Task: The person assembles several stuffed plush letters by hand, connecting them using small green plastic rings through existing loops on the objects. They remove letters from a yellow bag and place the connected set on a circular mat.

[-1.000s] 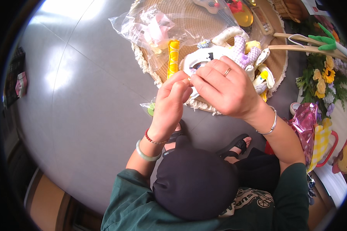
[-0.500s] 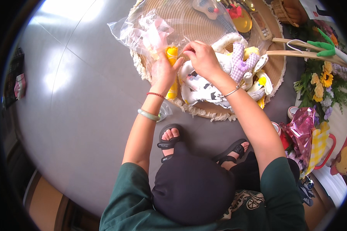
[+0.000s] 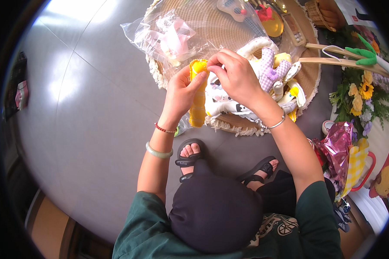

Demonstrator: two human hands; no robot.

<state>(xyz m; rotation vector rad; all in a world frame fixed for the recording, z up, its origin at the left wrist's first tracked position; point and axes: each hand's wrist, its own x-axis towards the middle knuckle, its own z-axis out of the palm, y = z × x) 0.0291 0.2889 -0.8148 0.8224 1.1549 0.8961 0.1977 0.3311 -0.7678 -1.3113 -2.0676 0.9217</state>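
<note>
My left hand (image 3: pixel 180 96) is closed around a long, soft yellow checked fabric stick (image 3: pixel 197 115), holding it upright. A small, bright yellow raised piece shows at its top end. My right hand (image 3: pixel 237 77) pinches at that top end, thumb and forefinger together; whatever is between them is too small to make out. Just under and beyond my right hand lies a heap of stuffed fabric pieces, among them a white printed one (image 3: pixel 222 101) and a purple gingham one (image 3: pixel 270 74) with a flower on it.
A round woven mat (image 3: pixel 242 121) with a fringed rim lies under the heap. On it are a clear plastic bag (image 3: pixel 136 34) with pink ribbon (image 3: pixel 176 36) and a toy guitar (image 3: pixel 232 9). To the right are wooden strips (image 3: pixel 328 61), flowers (image 3: pixel 366 90) and pink foil (image 3: pixel 336 142).
The yellow stick has come nearer to me and slightly right in my left hand, its top end now showing. My right hand has moved down and closed in on that end.
</note>
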